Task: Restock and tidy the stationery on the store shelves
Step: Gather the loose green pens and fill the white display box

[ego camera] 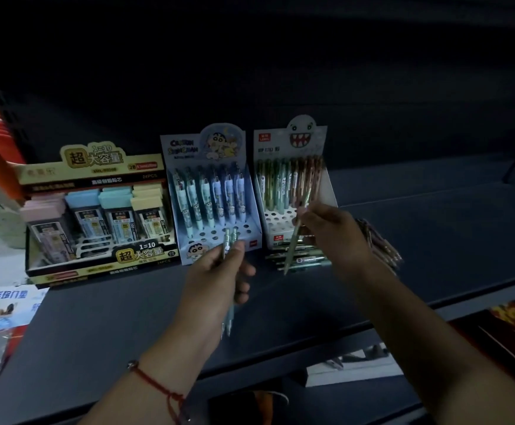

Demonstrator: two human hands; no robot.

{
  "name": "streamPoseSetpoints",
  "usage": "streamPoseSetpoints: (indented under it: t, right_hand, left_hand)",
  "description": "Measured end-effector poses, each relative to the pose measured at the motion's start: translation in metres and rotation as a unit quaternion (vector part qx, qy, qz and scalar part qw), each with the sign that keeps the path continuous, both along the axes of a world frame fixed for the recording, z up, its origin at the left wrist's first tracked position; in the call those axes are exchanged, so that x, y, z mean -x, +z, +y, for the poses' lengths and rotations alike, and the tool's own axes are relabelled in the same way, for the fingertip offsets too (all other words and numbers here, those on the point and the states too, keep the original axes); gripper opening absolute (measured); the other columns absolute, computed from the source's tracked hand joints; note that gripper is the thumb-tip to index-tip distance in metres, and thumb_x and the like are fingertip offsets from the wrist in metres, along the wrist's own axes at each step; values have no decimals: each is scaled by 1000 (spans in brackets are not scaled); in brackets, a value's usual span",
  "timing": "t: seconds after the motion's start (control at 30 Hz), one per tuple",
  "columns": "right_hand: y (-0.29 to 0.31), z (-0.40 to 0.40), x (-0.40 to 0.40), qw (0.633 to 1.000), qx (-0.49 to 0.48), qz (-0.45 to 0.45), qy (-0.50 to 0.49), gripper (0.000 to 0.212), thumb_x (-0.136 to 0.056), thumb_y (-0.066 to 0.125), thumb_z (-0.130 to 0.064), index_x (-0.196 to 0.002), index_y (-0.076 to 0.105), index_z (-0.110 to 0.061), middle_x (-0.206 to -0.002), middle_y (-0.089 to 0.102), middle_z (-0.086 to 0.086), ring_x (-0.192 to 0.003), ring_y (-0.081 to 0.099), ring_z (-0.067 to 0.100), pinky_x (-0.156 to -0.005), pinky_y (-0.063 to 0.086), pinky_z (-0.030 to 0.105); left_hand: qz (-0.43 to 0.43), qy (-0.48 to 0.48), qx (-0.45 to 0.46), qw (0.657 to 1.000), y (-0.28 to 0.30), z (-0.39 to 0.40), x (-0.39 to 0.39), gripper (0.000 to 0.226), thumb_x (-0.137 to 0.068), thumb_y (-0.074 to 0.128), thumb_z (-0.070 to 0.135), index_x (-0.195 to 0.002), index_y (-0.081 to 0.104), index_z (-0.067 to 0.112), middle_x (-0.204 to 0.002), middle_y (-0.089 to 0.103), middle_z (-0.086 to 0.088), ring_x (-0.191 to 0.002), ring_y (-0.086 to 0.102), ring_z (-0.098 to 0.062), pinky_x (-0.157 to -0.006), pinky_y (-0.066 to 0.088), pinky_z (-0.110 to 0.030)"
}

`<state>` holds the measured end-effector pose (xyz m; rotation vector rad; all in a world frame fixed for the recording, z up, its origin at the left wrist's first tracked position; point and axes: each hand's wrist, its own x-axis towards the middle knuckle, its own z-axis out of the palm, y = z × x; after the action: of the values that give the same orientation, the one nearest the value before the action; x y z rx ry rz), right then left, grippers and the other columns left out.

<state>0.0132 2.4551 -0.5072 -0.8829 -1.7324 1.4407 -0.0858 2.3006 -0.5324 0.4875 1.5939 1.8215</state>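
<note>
Holding two pens (229,271) left, one pen (296,237) right.

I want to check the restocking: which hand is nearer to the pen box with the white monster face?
Right. The right hand, pinching a pen, is directly in front of the monster box. The left hand holds two pens before the neighbouring cartoon box.

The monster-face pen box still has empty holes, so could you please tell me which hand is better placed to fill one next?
Right hand: it holds one pen directly before the monster-face pen box.
</note>
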Motion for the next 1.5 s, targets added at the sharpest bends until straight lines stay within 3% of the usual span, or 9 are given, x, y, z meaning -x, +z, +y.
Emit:
streamPoseSetpoints:
  t: [0.23, 0.63, 0.77, 0.87, 0.93, 1.0, 1.1, 1.3, 1.5]
  right_hand:
    - [-2, 16, 13, 992, -6, 96, -80, 26, -91, 66, -18, -115, 64, -6, -101, 72, 2, -86, 67, 9, -72, 53, 23]
    - [-22, 33, 57, 981, -86, 141, -104, 11, -89, 69, -11, -79, 65, -14, -72, 62, -3, -73, 59, 12, -78, 54, 37]
    - [-28, 37, 70, 984, -95, 94, -120, 16, -88, 70, -14, -74, 66, -18, -66, 64, -11, -66, 60, 5, -71, 53, 29]
    - [-31, 36, 78, 982, -126, 65, -123, 19, -88, 69, -14, -81, 63, 3, -79, 68, 16, -73, 64, 31, -74, 54, 46]
    - [-30, 38, 83, 978, -154, 52, -127, 27, -89, 68, -16, -86, 60, 10, -83, 65, 26, -70, 62, 32, -67, 53, 42]
    - [-27, 39, 88, 975, -185, 28, -122, 30, -89, 67, -18, -78, 58, 9, -68, 61, 20, -55, 51, 21, -55, 42, 31]
    - [-25, 46, 96, 970, -204, 4, -133, 31, -89, 67, -21, -82, 61, 9, -76, 66, 25, -62, 59, 33, -58, 49, 38]
    - [-36, 45, 105, 957, -255, -70, -121, 27, -92, 63, -23, -73, 64, -5, -60, 60, 15, -48, 47, 23, -53, 41, 29]
    - [-27, 39, 95, 967, -213, -69, -117, 20, -90, 62, -20, -90, 67, -1, -77, 69, 11, -61, 59, 20, -61, 47, 33]
  left_hand:
    - [-45, 7, 22, 999, 3, 5, 7, 18, -96, 55, 27, -106, 64, 15, -75, 60, -6, -49, 46, -12, -43, 39, -25]
    - [-69, 12, 6, 998, 0, 9, 27, 12, -97, 55, 18, -102, 65, 12, -68, 64, -4, -50, 50, -14, -44, 42, -25]
    - [-61, 7, 5, 998, 0, 9, 29, 10, -98, 55, 16, -100, 63, 11, -75, 69, -8, -50, 51, -14, -44, 43, -26]
    - [-59, -1, 0, 998, 0, 8, 29, 7, -98, 55, 16, -100, 61, 12, -84, 74, -10, -51, 52, -14, -45, 43, -26]
    - [-55, -8, 0, 998, 0, 7, 29, 7, -98, 56, 16, -99, 62, 12, -86, 75, -9, -51, 53, -14, -45, 43, -25]
    - [-55, -15, 5, 998, 1, 5, 29, 7, -98, 56, 17, -100, 62, 13, -86, 75, -7, -53, 54, -14, -47, 44, -26]
    - [-61, -23, 10, 998, 2, 0, 31, 8, -98, 56, 18, -102, 62, 14, -87, 76, -6, -54, 54, -14, -50, 45, -27]
    - [-54, -27, 12, 998, -1, -6, 39, 11, -98, 56, 20, -106, 62, 14, -90, 76, -4, -58, 55, -15, -52, 46, -27]
    - [-68, -19, -14, 997, -2, -2, 40, 14, -99, 55, 21, -109, 62, 13, -90, 75, -8, -56, 55, -15, -49, 46, -26]
